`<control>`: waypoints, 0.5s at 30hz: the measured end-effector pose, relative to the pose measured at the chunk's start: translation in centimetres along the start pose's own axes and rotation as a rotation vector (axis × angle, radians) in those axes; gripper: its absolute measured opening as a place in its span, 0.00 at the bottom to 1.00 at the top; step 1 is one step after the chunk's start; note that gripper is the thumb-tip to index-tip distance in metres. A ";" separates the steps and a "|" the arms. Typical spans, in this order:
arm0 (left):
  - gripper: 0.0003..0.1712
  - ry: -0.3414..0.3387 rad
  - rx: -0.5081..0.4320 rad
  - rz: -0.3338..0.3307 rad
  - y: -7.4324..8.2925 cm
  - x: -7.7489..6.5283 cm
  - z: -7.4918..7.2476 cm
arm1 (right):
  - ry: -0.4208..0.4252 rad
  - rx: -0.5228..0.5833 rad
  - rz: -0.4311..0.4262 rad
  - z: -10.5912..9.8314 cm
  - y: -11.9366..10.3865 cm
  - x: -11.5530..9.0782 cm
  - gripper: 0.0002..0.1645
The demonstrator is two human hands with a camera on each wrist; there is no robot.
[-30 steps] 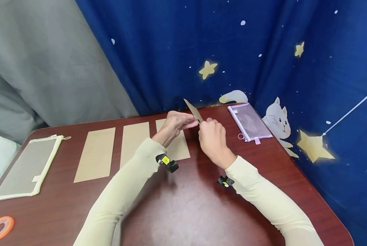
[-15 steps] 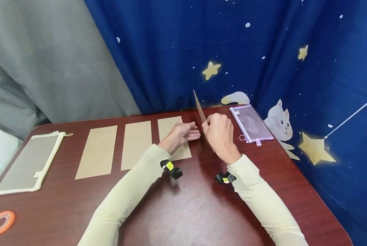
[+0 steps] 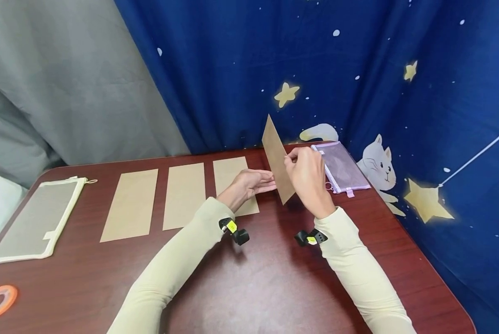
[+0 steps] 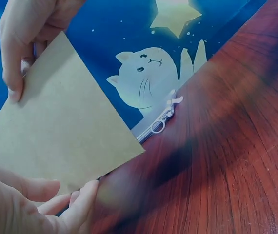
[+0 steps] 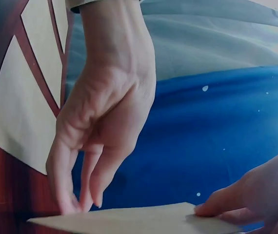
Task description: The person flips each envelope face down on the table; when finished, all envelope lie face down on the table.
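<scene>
My right hand pinches a brown kraft paper sheet by its right side and holds it upright over the table. In the left wrist view, a finger of the right hand lies along the face of the sheet. My left hand is at the sheet's other side, palm turned up and fingers extended. Its fingertips meet the sheet near the lower edge in the right wrist view, with the thumb standing apart. Behind the right hand lies a lilac mesh zip pouch.
Three matching kraft sheets lie in a row on the dark red table: left, middle and right, the last partly behind the left hand. A cream mesh zip pouch and a roll of orange tape are at far left. Curtains hang behind.
The right hand has moved right and turned the sheet from nearly edge-on to showing its face. The left hand drew back from the sheet, then came against it again with extended fingers.
</scene>
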State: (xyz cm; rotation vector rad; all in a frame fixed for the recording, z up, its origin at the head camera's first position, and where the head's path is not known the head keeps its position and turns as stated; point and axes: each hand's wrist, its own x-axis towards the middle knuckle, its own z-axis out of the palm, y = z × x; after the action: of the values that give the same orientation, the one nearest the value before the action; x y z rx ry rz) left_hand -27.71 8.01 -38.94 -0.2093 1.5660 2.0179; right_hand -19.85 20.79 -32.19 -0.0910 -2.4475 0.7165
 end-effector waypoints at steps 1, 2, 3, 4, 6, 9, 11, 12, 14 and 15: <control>0.19 0.002 0.004 0.009 0.0 0.0 -0.1 | 0.002 0.010 0.000 0.0 0.2 0.1 0.07; 0.19 0.001 0.004 0.017 0.0 -0.1 -0.2 | 0.004 0.018 0.000 0.0 0.3 0.2 0.07; 0.20 -0.001 0.001 0.022 0.1 -0.1 -0.3 | 0.005 0.027 0.001 -0.1 0.5 0.2 0.07; 0.20 -0.002 -0.004 0.027 0.1 -0.2 -0.4 | 0.007 0.036 0.003 -0.1 0.6 0.3 0.08; 0.20 -0.003 -0.015 0.036 0.2 -0.4 -0.5 | 0.011 0.055 0.009 -0.2 1.0 0.5 0.09; 0.21 0.006 -0.025 0.063 0.4 -0.7 -0.7 | 0.012 0.077 0.018 -0.5 1.5 0.9 0.12; 0.21 0.012 -0.027 0.091 0.6 -0.9 -0.8 | 0.014 0.087 0.027 -0.7 1.9 1.2 0.13; 0.21 0.015 -0.028 0.110 0.6 -1.0 -0.9 | 0.017 0.094 0.031 -0.8 2.1 1.3 0.13; 0.21 0.026 -0.020 0.150 0.7 -1.2 -1.1 | 0.015 0.102 0.045 -0.8 2.5 1.6 0.11; 0.20 0.036 -0.010 0.171 0.8 -1.3 -1.1 | 0.015 0.110 0.053 -0.9 2.7 1.7 0.10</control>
State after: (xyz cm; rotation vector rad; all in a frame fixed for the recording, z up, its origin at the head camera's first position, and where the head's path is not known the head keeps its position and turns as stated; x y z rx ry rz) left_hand -27.28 6.38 -38.03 -0.1192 1.6452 2.1636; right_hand -21.03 23.91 -32.15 -0.1192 -2.3940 0.8687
